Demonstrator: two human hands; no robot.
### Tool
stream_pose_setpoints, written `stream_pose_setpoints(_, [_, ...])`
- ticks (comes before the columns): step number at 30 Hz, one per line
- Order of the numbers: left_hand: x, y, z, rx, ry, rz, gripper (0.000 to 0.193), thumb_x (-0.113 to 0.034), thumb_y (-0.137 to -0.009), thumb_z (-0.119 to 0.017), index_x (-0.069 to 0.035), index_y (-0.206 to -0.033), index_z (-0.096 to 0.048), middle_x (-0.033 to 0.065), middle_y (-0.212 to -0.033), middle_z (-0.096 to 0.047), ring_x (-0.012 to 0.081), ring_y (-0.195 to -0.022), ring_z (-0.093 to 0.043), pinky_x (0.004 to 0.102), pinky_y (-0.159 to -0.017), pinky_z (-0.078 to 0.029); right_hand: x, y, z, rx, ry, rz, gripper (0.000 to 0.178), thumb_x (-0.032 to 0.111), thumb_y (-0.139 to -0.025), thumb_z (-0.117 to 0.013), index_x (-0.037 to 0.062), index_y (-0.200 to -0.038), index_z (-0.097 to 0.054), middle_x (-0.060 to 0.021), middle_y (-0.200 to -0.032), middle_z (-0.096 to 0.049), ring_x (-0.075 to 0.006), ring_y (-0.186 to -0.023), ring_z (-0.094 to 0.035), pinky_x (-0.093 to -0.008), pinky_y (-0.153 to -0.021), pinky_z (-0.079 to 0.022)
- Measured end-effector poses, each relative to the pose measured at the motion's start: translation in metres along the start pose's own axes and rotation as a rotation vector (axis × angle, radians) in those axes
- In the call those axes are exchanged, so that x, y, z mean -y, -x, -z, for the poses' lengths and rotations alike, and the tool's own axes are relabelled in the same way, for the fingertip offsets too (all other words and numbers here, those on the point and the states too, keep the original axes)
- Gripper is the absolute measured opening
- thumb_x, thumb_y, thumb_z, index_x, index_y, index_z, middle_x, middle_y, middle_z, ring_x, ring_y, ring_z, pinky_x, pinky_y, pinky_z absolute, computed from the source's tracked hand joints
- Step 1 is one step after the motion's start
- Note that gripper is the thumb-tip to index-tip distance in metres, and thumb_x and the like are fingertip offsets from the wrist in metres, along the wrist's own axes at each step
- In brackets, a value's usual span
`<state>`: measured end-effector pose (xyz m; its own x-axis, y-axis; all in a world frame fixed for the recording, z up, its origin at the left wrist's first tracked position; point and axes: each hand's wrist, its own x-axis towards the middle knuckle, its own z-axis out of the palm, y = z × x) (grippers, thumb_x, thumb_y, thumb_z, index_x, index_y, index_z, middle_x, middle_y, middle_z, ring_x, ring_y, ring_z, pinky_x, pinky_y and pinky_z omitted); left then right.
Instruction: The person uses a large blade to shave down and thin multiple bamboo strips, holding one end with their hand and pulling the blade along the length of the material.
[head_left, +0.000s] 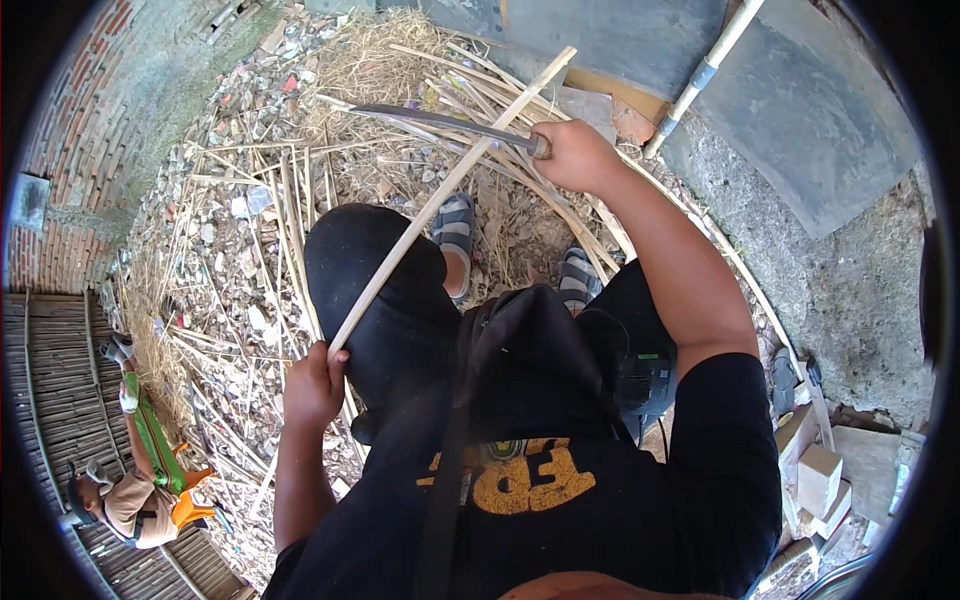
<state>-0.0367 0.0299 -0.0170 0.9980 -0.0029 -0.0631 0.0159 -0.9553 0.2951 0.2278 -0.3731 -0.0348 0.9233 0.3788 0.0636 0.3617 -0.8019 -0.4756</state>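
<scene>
My left hand (314,386) is closed round the lower end of a long pale bamboo strip (410,232), which slants up to the right across my left knee. In my right hand (575,157) is the handle of a machete (440,121). Its long dark blade points left and crosses the strip near the strip's upper end. Whether the edge touches the strip I cannot tell. Beneath and beyond the blade, several split bamboo strips (560,210) lie in a loose pile on the ground.
Rubble and shavings (345,75) cover the ground. A pole (705,75) leans by grey sheets (800,120) at right; wooden blocks (820,478) lie lower right. At far left another person (135,495) sits on an orange chair (190,510) near a bamboo wall (60,370).
</scene>
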Motion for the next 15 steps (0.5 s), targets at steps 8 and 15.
stream_pose_setpoints(8, [-0.002,-0.009,0.001,0.071,0.145,0.014,0.037,-0.030,-0.103,-0.056,-0.001,-0.081,-0.049,0.0243,-0.061,-0.055,0.0491,-0.061,-0.057,0.0527,-0.054,-0.041,-0.011,-0.003,-0.010,-0.036,-0.140,-0.021,0.034,0.023,-0.079,-0.072,0.0027,-0.106,-0.069,-0.0231,-0.081,-0.069,-0.0391,-0.076,-0.068,-0.0459,-0.073,-0.054])
stream_pose_setpoints(15, [0.004,-0.002,0.008,0.104,0.157,0.039,0.039,-0.033,-0.104,-0.055,-0.001,-0.082,-0.052,0.0251,-0.063,-0.056,0.0493,-0.063,-0.057,0.0522,-0.056,-0.041,0.017,0.010,-0.003,-0.055,0.017,0.126,0.036,0.022,-0.077,-0.071,0.0090,-0.111,-0.070,-0.0180,-0.079,-0.070,-0.0364,-0.078,-0.069,-0.0451,-0.074,-0.055])
